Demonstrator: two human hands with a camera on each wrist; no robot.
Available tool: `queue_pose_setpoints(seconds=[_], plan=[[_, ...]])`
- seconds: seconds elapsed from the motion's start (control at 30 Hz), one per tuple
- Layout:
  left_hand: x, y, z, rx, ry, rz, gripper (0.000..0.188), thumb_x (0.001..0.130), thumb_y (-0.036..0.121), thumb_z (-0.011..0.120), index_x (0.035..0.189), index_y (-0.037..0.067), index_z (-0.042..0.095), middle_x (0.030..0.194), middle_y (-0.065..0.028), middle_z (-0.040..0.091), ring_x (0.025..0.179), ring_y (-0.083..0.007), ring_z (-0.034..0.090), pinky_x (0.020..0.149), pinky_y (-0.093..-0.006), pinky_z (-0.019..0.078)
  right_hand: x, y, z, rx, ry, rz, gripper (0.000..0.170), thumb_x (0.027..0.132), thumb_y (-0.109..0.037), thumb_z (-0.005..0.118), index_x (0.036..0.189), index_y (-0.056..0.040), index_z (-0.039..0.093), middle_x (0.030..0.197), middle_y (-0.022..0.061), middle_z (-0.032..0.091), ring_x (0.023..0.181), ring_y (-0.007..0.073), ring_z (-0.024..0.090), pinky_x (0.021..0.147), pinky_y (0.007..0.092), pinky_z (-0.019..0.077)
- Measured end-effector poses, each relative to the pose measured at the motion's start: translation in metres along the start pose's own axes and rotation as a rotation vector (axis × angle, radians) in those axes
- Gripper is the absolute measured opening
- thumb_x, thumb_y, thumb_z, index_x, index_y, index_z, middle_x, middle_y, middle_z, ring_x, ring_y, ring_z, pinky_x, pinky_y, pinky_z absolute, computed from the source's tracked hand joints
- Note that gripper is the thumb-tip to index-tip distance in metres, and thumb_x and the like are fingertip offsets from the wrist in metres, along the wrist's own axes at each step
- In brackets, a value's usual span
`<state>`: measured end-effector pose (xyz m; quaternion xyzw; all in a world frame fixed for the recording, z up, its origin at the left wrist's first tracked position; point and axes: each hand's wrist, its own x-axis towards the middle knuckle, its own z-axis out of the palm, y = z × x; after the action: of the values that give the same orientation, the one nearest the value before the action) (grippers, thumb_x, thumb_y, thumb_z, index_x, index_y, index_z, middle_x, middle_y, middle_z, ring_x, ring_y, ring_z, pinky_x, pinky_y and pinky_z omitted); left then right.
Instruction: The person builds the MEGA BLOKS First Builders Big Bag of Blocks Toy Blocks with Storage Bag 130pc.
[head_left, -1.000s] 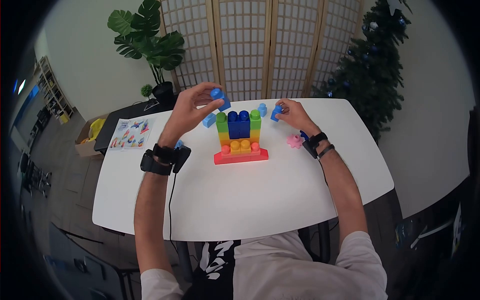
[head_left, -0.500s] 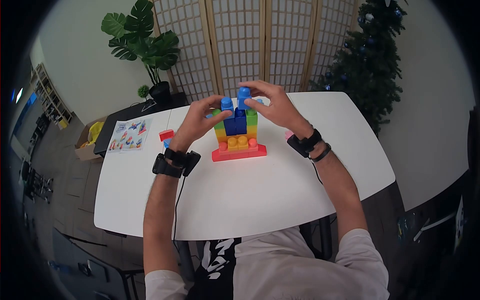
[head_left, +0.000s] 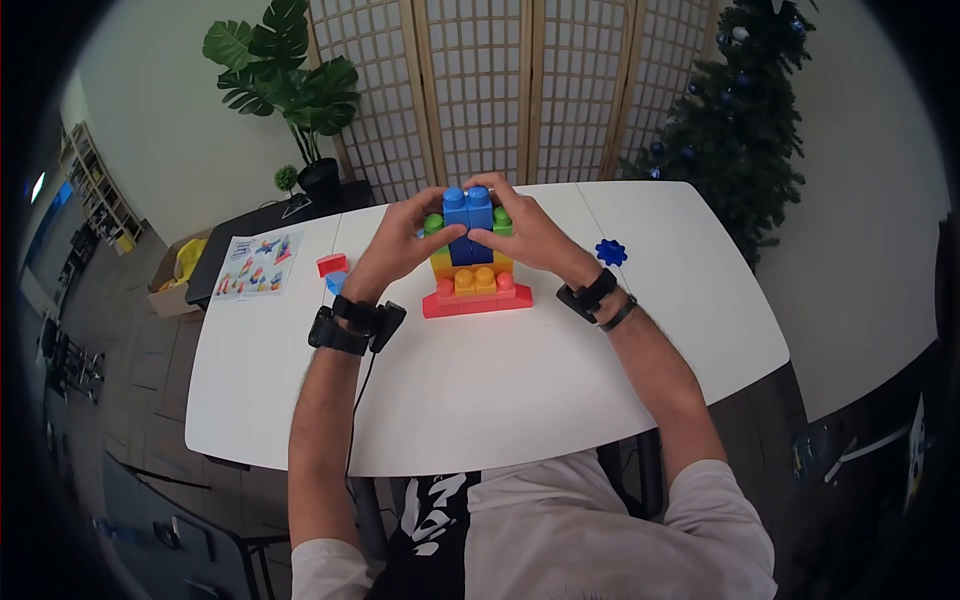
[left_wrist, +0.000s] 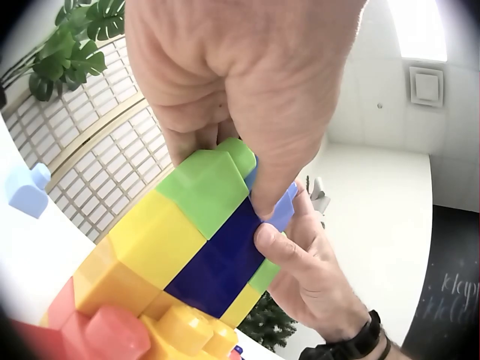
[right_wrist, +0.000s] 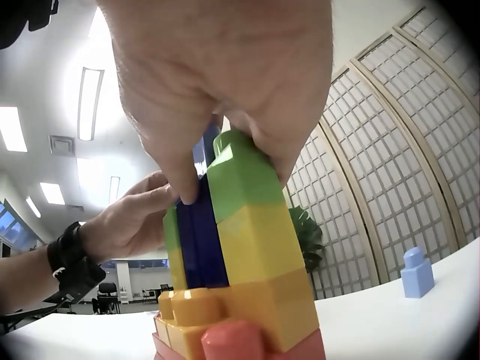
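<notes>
A stacked tower of building blocks stands on the table, with a red base (head_left: pixel 478 304), yellow and green sides, and a dark blue block (left_wrist: pixel 217 259) in the middle. Two light blue blocks sit side by side at its top. My left hand (head_left: pixel 402 240) pinches the left light blue block (head_left: pixel 455 209), its thumb in front. On the other side, my right hand (head_left: pixel 532 232) pinches the right light blue block (head_left: pixel 479 209), thumb also in front and fingers behind. Both thumbtips lie close together, where the light blue blocks meet the dark blue one.
Left of the tower lie a red block (head_left: pixel 331 264), a blue block (head_left: pixel 337 282) and a printed picture sheet (head_left: pixel 259 266). A dark blue gear-shaped piece (head_left: pixel 611 253) lies to the right. Another light blue block (right_wrist: pixel 417 274) stands behind the tower.
Both hands have come inward from either side of the tower, each carrying a light blue block. The two blocks now sit next to each other at the tower's top.
</notes>
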<state>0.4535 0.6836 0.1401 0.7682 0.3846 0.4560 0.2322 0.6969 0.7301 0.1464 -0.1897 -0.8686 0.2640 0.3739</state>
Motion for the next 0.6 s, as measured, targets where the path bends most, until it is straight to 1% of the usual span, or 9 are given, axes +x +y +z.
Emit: queue_pose_setpoints(seconds=[0.07, 0.2, 0.27, 0.33, 0.4, 0.47, 0.5, 0.57, 0.6], plan=[[-0.001, 0.003, -0.001, 0.006, -0.043, -0.033, 0.052, 0.098, 0.009, 0.081, 0.143, -0.001, 0.058, 0.129, -0.0106, 0.072, 0.124, -0.0171, 0.066, 0.112, -0.0354, 0.0519, 0.000, 0.000, 0.001, 0.012, -0.015, 0.021, 0.061, 0.096, -0.014, 0.078, 0.146, -0.0163, 0.042, 0.126, 0.0170, 0.070, 0.122, 0.0365, 0.071, 0.105, 0.0461, 0.0567], [0.000, 0.005, 0.001, 0.011, -0.046, -0.044, 0.051, 0.098, 0.008, 0.080, 0.143, 0.000, 0.057, 0.130, -0.0102, 0.072, 0.124, -0.0171, 0.066, 0.111, -0.0352, 0.0518, 0.001, 0.002, 0.004, 0.002, 0.008, 0.020, 0.060, 0.097, -0.018, 0.077, 0.147, -0.0152, 0.044, 0.125, 0.0167, 0.071, 0.118, 0.0352, 0.073, 0.103, 0.0448, 0.0576], [-0.001, 0.002, 0.004, 0.063, -0.001, 0.087, 0.051, 0.097, 0.012, 0.081, 0.140, 0.002, 0.055, 0.122, -0.0165, 0.076, 0.114, -0.0254, 0.075, 0.102, -0.0379, 0.0582, 0.002, 0.002, 0.005, -0.024, 0.012, 0.022, 0.059, 0.097, -0.017, 0.077, 0.146, -0.0146, 0.045, 0.125, 0.0171, 0.071, 0.116, 0.0356, 0.074, 0.102, 0.0449, 0.0578], [-0.003, 0.001, 0.005, 0.083, 0.001, 0.083, 0.051, 0.098, 0.013, 0.080, 0.140, 0.002, 0.055, 0.122, -0.0169, 0.076, 0.114, -0.0267, 0.075, 0.102, -0.0385, 0.0581, 0.003, 0.002, 0.007, 0.001, 0.036, 0.021, 0.059, 0.092, -0.019, 0.077, 0.143, -0.0137, 0.047, 0.116, 0.0200, 0.072, 0.111, 0.0402, 0.074, 0.097, 0.0468, 0.0583], [-0.004, 0.004, 0.005, 0.101, 0.001, 0.079, 0.051, 0.098, 0.014, 0.080, 0.141, 0.002, 0.054, 0.121, -0.0174, 0.075, 0.114, -0.0279, 0.074, 0.102, -0.0390, 0.0580, 0.003, 0.002, 0.008, -0.006, 0.038, 0.023, 0.059, 0.091, -0.019, 0.077, 0.142, -0.0133, 0.047, 0.116, 0.0202, 0.072, 0.110, 0.0401, 0.074, 0.097, 0.0467, 0.0584], [-0.006, 0.010, 0.005, 0.129, -0.033, -0.001, 0.052, 0.101, 0.011, 0.077, 0.146, 0.001, 0.052, 0.127, -0.0131, 0.072, 0.119, -0.0187, 0.069, 0.105, -0.0327, 0.0541, 0.003, 0.002, 0.008, -0.014, 0.040, 0.029, 0.059, 0.090, -0.018, 0.077, 0.141, -0.0130, 0.047, 0.116, 0.0204, 0.072, 0.109, 0.0401, 0.074, 0.096, 0.0465, 0.0585], [-0.007, 0.012, 0.005, 0.130, -0.030, 0.000, 0.052, 0.101, 0.011, 0.077, 0.146, 0.001, 0.052, 0.127, -0.0131, 0.072, 0.119, -0.0187, 0.069, 0.105, -0.0327, 0.0541, 0.004, 0.003, 0.007, 0.001, 0.033, 0.035, 0.063, 0.090, -0.022, 0.080, 0.144, -0.0136, 0.046, 0.118, 0.0199, 0.072, 0.111, 0.0393, 0.074, 0.096, 0.0470, 0.0583], [-0.008, 0.014, 0.005, 0.081, -0.068, -0.023, 0.063, 0.102, 0.013, 0.076, 0.155, 0.003, 0.045, 0.138, -0.0173, 0.067, 0.127, -0.0242, 0.066, 0.109, -0.0376, 0.0528, 0.002, 0.002, 0.006, 0.013, 0.028, 0.038, 0.068, 0.091, -0.025, 0.082, 0.146, -0.0142, 0.046, 0.119, 0.0195, 0.072, 0.112, 0.0384, 0.074, 0.096, 0.0474, 0.0581], [-0.008, 0.015, 0.004, 0.082, -0.067, -0.015, 0.063, 0.102, 0.013, 0.076, 0.155, 0.003, 0.045, 0.138, -0.0173, 0.067, 0.127, -0.0242, 0.066, 0.109, -0.0376, 0.0528, -0.001, 0.000, 0.005, -0.059, 0.045, 0.040, 0.073, 0.091, -0.029, 0.084, 0.151, -0.0141, 0.044, 0.121, 0.0183, 0.072, 0.114, 0.0364, 0.073, 0.098, 0.0470, 0.0582]])
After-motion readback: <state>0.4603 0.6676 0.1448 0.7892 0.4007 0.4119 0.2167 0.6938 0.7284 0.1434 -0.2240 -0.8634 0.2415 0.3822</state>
